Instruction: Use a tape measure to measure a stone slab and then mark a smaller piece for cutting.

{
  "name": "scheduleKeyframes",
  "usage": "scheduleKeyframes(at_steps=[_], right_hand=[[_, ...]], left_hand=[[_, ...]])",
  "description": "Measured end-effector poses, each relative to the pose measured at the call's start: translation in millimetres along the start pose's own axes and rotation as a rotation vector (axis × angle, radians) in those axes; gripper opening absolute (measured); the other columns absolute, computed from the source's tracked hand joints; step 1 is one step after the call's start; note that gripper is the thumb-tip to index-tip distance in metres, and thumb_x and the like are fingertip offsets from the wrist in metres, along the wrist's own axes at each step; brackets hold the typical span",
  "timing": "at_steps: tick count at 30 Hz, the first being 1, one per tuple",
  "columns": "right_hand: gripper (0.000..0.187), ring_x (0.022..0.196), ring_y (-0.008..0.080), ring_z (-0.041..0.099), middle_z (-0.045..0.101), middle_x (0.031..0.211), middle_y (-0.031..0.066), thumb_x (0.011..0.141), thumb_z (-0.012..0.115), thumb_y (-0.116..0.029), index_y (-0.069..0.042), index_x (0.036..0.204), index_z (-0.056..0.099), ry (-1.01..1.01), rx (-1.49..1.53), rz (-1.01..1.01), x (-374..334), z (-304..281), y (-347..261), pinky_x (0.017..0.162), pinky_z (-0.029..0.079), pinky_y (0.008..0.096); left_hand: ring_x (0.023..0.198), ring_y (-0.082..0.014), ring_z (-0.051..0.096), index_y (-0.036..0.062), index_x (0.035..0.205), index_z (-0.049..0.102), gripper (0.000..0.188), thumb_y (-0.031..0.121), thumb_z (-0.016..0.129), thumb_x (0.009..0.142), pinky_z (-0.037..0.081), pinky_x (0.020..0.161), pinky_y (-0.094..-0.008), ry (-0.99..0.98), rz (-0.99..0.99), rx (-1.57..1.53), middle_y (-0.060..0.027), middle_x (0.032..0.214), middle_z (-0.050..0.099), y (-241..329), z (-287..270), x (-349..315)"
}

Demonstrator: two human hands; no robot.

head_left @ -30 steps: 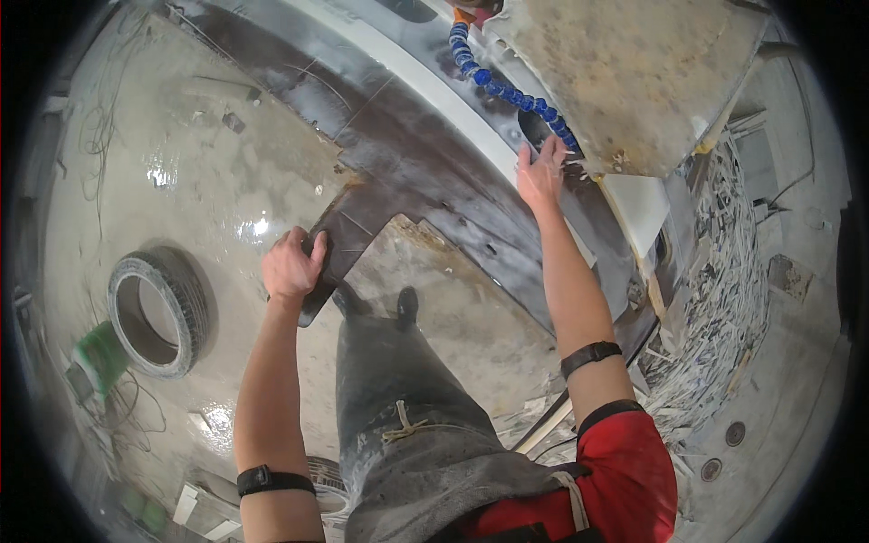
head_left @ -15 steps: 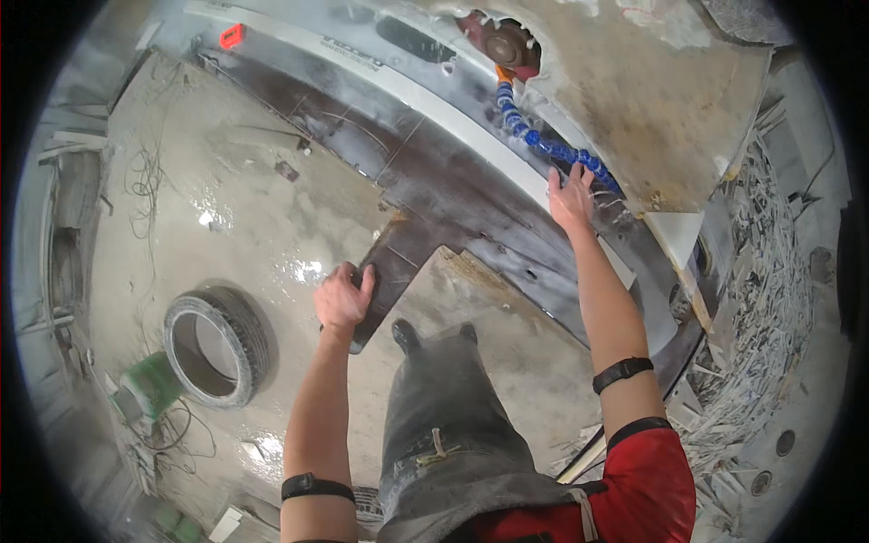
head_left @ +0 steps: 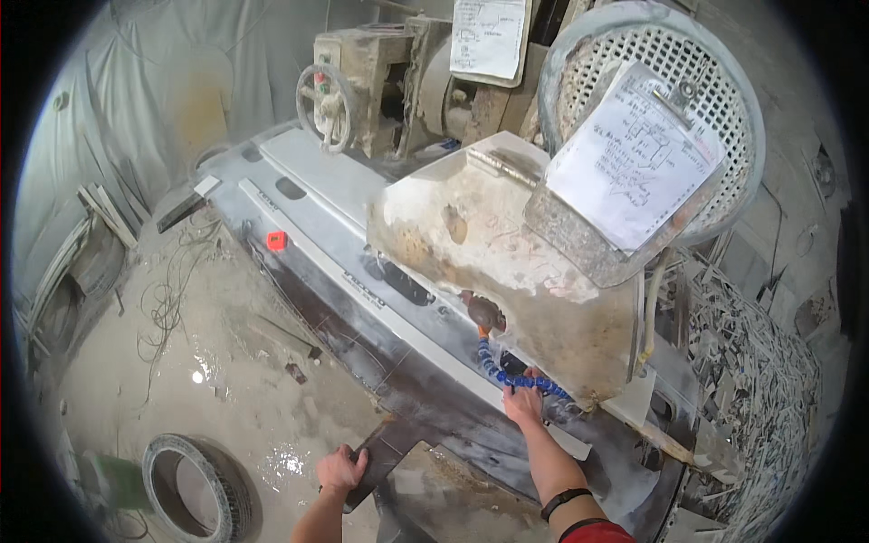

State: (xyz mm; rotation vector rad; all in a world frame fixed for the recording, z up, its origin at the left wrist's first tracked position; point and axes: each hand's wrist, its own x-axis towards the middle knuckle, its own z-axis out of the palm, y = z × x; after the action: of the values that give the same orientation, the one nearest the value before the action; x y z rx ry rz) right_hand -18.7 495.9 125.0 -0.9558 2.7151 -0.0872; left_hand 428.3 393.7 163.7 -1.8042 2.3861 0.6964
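Note:
My right hand (head_left: 523, 404) reaches up to the blue segmented hose (head_left: 493, 369), its fingers closed around the hose's lower stretch. The hose hangs from an orange fitting (head_left: 483, 332) beneath a brownish machine guard (head_left: 543, 339). Beside the hose lies a long white straight rail (head_left: 398, 330) across the wet dark table (head_left: 362, 362). My left hand (head_left: 341, 470) is curled over the end of a dark arm (head_left: 385, 457) that juts from the table toward me. Its fingertips are partly hidden behind the edge.
An orange-red tape measure (head_left: 276, 241) sits on the table's far left. A clipboard with handwritten paper (head_left: 634, 163) leans against a round perforated basket (head_left: 715, 81). A handwheel (head_left: 326, 107) stands at the back. Right lies a heap of thin offcuts (head_left: 769, 389); a tyre (head_left: 193, 484) is at lower left.
The view has tilted up, bringing the handwheel, basket and clipboards into sight. My right hand's raised fingers have folded around the blue hose. My left hand stays at the table arm's end.

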Motion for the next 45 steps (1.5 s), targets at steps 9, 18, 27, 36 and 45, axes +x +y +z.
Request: scheduleKeyframes(at_steps=[9, 18, 27, 36, 45], right_hand=[[0.077, 0.142, 0.0397, 0.027, 0.029, 0.153, 0.0256, 0.087, 0.057, -0.036, 0.011, 0.143, 0.034, 0.148, -0.020, -0.123, 12.6, -16.3, -40.7, 0.115, 0.029, 0.0468], [0.062, 0.138, 0.0443, 0.029, 0.037, 0.145, 0.0306, 0.084, 0.060, -0.029, -0.004, 0.138, 0.044, 0.217, -0.248, -0.301, 26.1, 1.0, -50.8, 0.105, 0.040, 0.0518], [0.056, 0.125, 0.0473, 0.045, 0.053, 0.129, 0.0298, 0.087, 0.057, -0.030, -0.009, 0.138, 0.048, 0.221, -0.265, -0.345, 15.1, -32.6, -94.4, 0.094, 0.046, 0.0560], [0.055, 0.122, 0.0415, 0.052, 0.052, 0.136, 0.0248, 0.091, 0.054, -0.039, -0.010, 0.137, 0.049, 0.351, -0.076, -0.182, 46.9, 8.0, -94.9, 0.097, 0.045, 0.0537], [0.080, 0.136, 0.0405, 0.039, 0.026, 0.155, 0.0269, 0.092, 0.053, -0.048, 0.002, 0.149, 0.028, 0.096, 0.170, -0.006, 29.2, -35.8, -140.4, 0.112, 0.035, 0.0467]], left_hand=[[0.090, -0.0364, 0.068, 0.0081, 0.091, 0.070, 0.053, 0.058, 0.051, 0.088, 0.054, 0.078, -0.0450, -0.008, -0.004, -0.029, -0.0174, 0.093, 0.071, -12.9, -5.5, 33.7], [0.085, -0.0382, 0.069, 0.0059, 0.087, 0.069, 0.050, 0.054, 0.054, 0.088, 0.054, 0.077, -0.0466, -0.006, 0.012, -0.004, -0.0195, 0.087, 0.070, -28.9, -12.4, 49.2], [0.088, -0.0387, 0.068, 0.0068, 0.087, 0.068, 0.049, 0.054, 0.055, 0.088, 0.054, 0.077, -0.0472, -0.058, -0.032, -0.011, -0.0197, 0.087, 0.070, -41.0, -24.0, 65.9], [0.083, -0.0392, 0.068, 0.0046, 0.086, 0.067, 0.049, 0.051, 0.053, 0.091, 0.053, 0.075, -0.0480, -0.023, 0.053, -0.034, -0.0200, 0.083, 0.070, -46.5, -35.2, 92.8], [0.087, -0.0372, 0.068, 0.0063, 0.087, 0.066, 0.045, 0.050, 0.054, 0.090, 0.053, 0.077, -0.0467, -0.066, 0.041, -0.041, -0.0178, 0.088, 0.070, -61.1, -49.4, 98.6]])
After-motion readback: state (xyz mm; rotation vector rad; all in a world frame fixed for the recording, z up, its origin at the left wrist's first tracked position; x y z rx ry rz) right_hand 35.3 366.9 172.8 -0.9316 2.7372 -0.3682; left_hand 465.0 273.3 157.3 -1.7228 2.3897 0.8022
